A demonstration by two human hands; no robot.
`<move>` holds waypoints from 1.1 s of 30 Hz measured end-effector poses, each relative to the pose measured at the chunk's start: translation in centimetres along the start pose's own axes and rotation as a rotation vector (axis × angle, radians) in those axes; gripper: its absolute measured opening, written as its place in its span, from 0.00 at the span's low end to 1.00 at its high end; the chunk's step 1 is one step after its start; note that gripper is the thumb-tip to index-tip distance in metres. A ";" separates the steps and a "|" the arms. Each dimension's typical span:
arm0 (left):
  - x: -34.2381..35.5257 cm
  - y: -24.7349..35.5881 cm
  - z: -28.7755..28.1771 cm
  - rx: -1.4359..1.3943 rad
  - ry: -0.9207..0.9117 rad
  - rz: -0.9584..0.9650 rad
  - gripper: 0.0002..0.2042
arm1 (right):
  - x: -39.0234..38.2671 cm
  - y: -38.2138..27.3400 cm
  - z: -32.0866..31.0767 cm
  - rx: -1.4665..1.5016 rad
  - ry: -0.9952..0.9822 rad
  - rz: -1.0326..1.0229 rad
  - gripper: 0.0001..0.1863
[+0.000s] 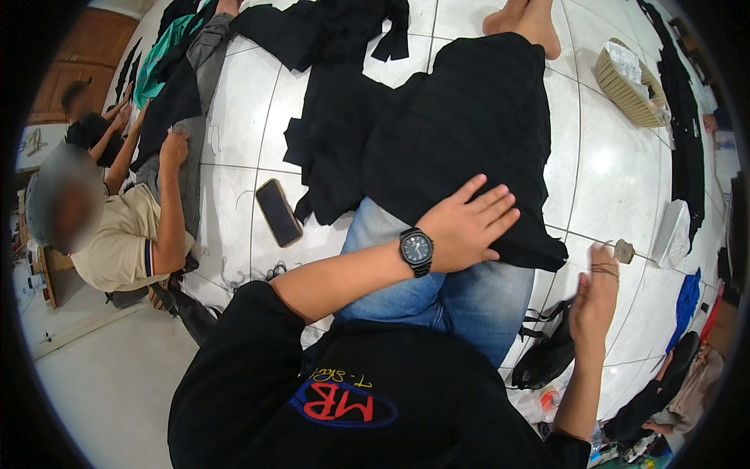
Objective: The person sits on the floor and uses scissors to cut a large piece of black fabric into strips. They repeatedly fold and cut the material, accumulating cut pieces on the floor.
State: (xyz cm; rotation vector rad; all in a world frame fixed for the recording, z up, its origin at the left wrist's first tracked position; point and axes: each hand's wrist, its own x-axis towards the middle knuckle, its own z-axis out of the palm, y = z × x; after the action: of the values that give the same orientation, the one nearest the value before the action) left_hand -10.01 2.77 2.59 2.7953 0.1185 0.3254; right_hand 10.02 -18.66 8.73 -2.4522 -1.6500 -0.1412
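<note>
A black garment (461, 117) is spread over my lap and outstretched legs, and part of it lies on the tiles. My left hand (473, 225), with a black watch at the wrist, rests flat on the cloth near its closest edge, fingers spread. To the right of the cloth my right hand (594, 305) is raised and apart from it. Motion smears its fingertips, and thin dark lines cross the fingers; whether it holds something small I cannot make out.
A dark-screened phone (278, 213) lies on the white tiles to the left, near loose threads. Farther right are a woven basket (631, 94), a white bag (673, 233) and a black bag (543, 356). A person (129, 227) at left handles dark cloth.
</note>
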 end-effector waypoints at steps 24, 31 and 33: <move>-1.0 -1.3 -0.2 0.114 0.002 0.030 0.25 | -2.1 1.5 -0.1 0.033 -0.471 -0.043 0.06; -1.6 -2.0 0.4 0.091 -0.005 0.027 0.22 | -10.3 9.7 -2.5 -0.003 -0.387 0.152 0.13; -1.6 -2.0 0.3 0.105 0.001 0.025 0.21 | -11.2 12.0 -3.2 -0.123 -0.420 0.277 0.16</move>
State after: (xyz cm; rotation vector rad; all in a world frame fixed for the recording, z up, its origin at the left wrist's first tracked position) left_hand -11.57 4.38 1.29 2.9023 0.1033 0.3354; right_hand 16.94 -33.89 8.71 -2.9268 -1.4479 0.3436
